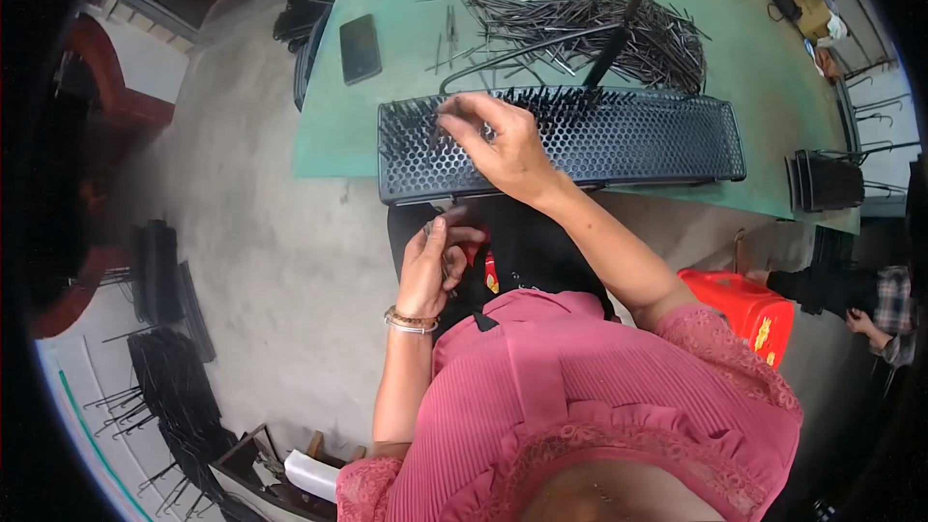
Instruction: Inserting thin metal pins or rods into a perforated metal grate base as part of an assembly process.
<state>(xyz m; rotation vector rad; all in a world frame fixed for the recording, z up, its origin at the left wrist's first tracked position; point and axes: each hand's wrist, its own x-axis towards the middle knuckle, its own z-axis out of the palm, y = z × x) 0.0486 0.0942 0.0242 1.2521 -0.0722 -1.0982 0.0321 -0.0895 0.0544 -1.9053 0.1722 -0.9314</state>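
Note:
A long black perforated metal rack [667, 140] lies along the near edge of the green table. Many thin black rods stand upright in its holes, mostly over the left and middle part. My right hand [503, 145] is over the rack's left part, thumb and index finger pinched among the rods; whatever is between the fingertips is too small to make out. Below the rack's front edge, over my lap, my left hand [435, 256] is closed with curled fingers. Something thin and greyish shows at its fingers, but its kind is unclear.
A heap of loose black rods [599, 34] covers the green table [338, 140] behind the rack. A dark phone [361, 48] lies to the left. A slanting black bar [628, 14] rises over the heap. A red container [744, 309] stands right; another person's hand [857, 321] shows beyond.

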